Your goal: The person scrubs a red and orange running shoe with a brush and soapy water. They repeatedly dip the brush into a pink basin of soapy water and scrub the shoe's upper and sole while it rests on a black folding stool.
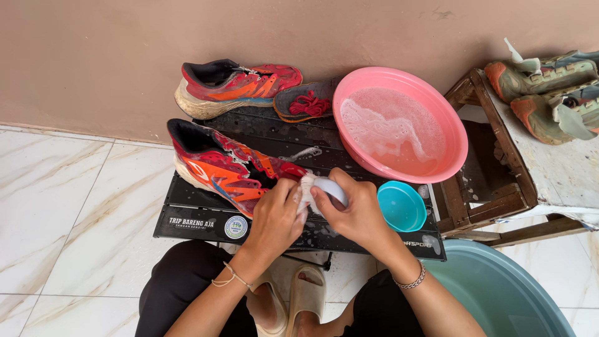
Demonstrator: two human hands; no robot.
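Observation:
A red and orange running shoe (218, 165) lies on a low black folding table (199, 218), toe toward me. My left hand (274, 218) grips its toe end. My right hand (352, 209) holds a white brush (327, 187) wrapped in foam against the toe. A second matching shoe (231, 84) stands at the table's far edge by the wall. Beside it lies a dark insole (293, 93) with a bundle of red laces (310, 104) on top.
A pink basin (452, 134) of soapy water sits on the table's right, a small teal bowl (402, 206) in front of it. A grey-blue tub (499, 293) stands at lower right. Two green-orange shoes (549, 87) rest on a worn wooden stool (561, 168).

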